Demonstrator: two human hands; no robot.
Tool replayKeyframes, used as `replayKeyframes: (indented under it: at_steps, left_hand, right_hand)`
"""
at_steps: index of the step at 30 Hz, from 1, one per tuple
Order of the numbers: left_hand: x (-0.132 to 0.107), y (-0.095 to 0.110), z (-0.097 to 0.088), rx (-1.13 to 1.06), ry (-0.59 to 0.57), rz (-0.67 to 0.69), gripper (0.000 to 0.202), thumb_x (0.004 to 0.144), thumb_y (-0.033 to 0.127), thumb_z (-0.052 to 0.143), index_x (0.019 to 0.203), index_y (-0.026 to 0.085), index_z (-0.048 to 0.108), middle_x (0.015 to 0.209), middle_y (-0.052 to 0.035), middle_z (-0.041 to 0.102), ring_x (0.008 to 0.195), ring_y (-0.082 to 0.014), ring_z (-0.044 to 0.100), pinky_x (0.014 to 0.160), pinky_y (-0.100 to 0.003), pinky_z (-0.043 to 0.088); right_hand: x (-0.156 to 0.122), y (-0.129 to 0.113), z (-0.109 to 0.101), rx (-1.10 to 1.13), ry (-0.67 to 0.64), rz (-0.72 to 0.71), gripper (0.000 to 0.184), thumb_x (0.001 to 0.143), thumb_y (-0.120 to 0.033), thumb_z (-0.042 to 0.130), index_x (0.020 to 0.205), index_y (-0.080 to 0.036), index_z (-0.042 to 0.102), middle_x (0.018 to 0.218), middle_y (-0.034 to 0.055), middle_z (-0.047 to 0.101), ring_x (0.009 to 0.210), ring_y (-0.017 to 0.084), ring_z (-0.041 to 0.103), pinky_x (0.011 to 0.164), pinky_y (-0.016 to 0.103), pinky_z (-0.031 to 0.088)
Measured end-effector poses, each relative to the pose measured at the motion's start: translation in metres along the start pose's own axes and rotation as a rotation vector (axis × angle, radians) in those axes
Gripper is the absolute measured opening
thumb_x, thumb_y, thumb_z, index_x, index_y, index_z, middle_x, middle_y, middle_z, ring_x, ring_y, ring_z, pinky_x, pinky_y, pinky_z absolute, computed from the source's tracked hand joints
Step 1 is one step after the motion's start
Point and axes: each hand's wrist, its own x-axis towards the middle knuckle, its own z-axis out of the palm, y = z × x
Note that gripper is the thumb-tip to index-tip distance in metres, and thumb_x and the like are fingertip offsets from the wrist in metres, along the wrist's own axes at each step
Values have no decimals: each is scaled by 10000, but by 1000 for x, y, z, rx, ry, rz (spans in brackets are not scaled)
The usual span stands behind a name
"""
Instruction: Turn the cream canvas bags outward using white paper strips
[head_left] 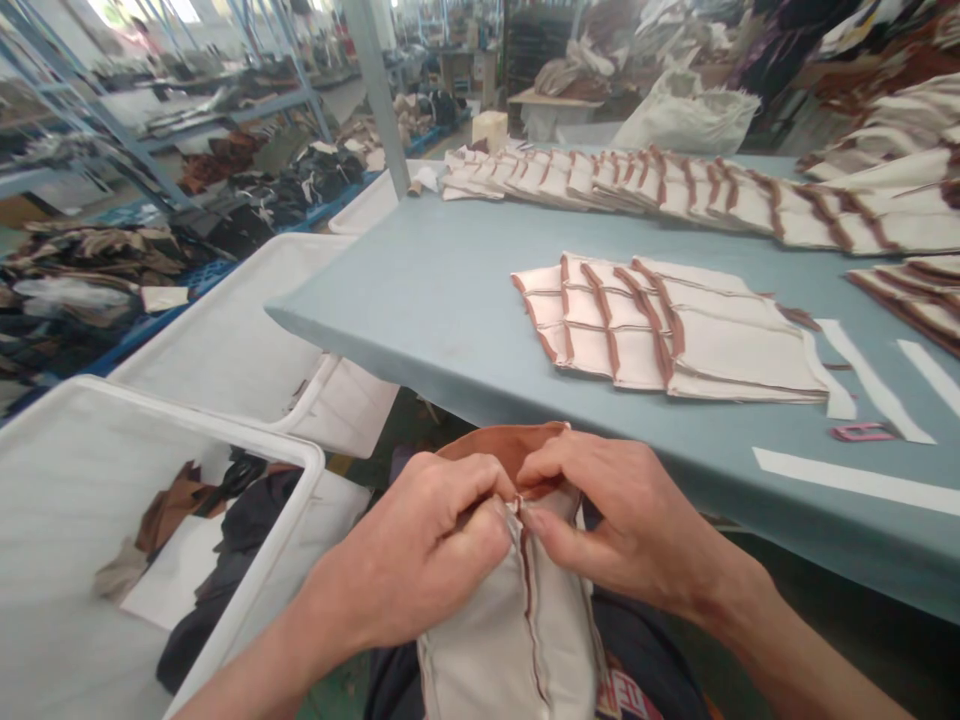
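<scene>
A cream fabric piece (487,650) with a brown lining edge and a dark seam down its middle lies over my lap, below the table's front edge. My left hand (427,545) pinches its upper rim at the seam, thumb and fingers pressed together. From the other side, my right hand (622,510) grips the same rim close by, its thumb against the cream cloth. Both sets of fingertips almost meet at the seam. What lies right between them is too small to make out. Behind the hands, the brown lining (502,445) curves up.
On the blue-grey table (390,280) lie an overlapping stack of cream pieces (735,330), a long row of similar pieces (615,185), white strips (855,480) and a small pink tool (862,432). White bins (315,460) holding scraps stand at the left.
</scene>
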Motion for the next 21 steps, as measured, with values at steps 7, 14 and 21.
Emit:
replayKeyframes:
  at_steps: [7, 14, 21]
  left_hand:
    - [-5, 4, 5, 30, 61, 40, 248, 902, 153, 442, 724, 160, 615, 626, 32, 573, 586, -105, 516, 581, -249, 338]
    - [2, -24, 13, -389, 24, 93, 215, 815, 194, 436, 652, 170, 573, 603, 20, 522, 557, -114, 437, 579, -246, 362]
    - [1, -28, 13, -444, -63, 63, 309, 890, 340, 649, 666, 171, 520, 615, 46, 469, 556, -91, 372, 521, -218, 301]
  right_hand:
    - [5, -13, -6, 168, -75, 171, 72, 832, -146, 576, 796, -206, 594, 732, -5, 671, 665, 142, 582, 667, 278, 426]
    - [8, -11, -1, 783, -301, 582, 188, 800, -301, 655, 722, -195, 522, 734, -19, 563, 687, 129, 495, 630, 249, 404]
    - [2, -10, -4, 648, -316, 557, 145, 872, -249, 676, 801, -184, 568, 791, -25, 594, 714, 119, 503, 636, 232, 391]
